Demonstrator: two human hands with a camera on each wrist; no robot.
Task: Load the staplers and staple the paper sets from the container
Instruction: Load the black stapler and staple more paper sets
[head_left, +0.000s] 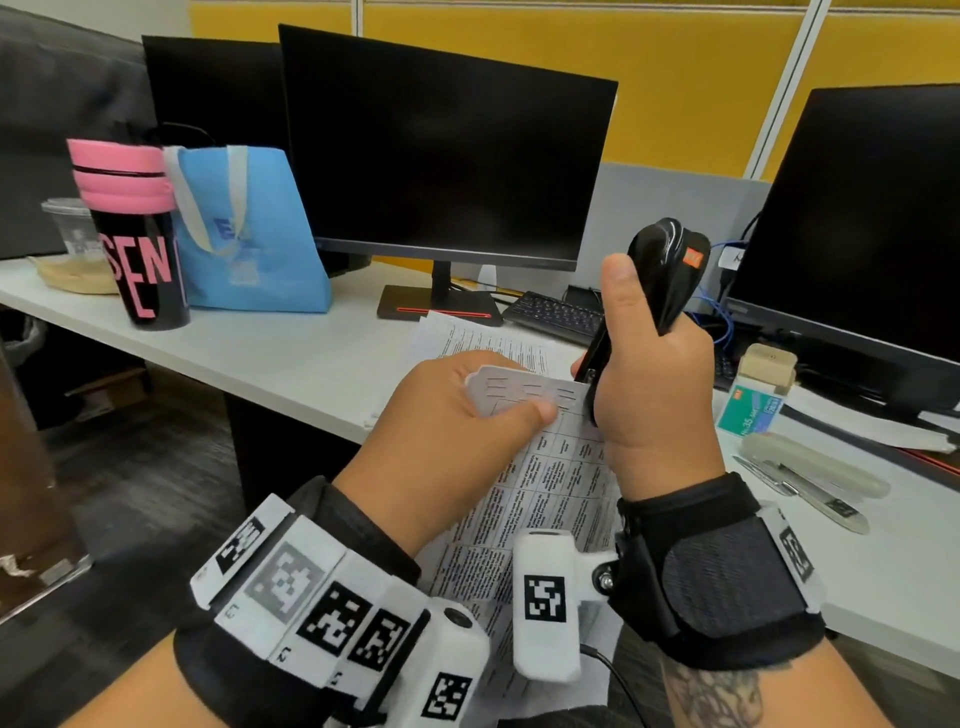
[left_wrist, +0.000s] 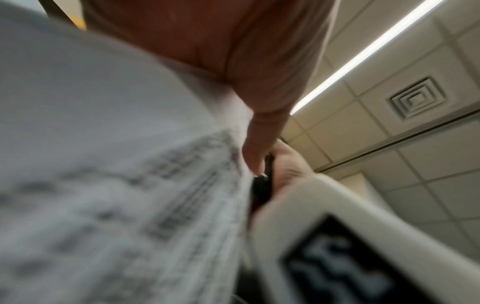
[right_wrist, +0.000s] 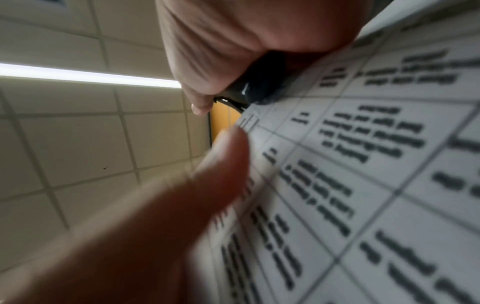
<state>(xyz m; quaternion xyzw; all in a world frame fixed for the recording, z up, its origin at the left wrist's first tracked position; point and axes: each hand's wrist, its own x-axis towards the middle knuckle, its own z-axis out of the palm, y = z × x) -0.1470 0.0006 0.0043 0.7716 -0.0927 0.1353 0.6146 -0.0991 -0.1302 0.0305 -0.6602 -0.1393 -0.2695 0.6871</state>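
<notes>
Paper (head_left: 545, 483) hangs in my left hand (head_left: 441, 421), pinched at its top corner; my right hand (head_left: 649, 374) grips the stapler (head_left: 660, 280) upright, mouth down on that corner, just right of my left thumb; squeeze likely next.

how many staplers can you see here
2. A black stapler is gripped in the right hand, its mouth at the paper set's corner; a beige stapler lies opened on the desk. Others may be hidden.
</notes>
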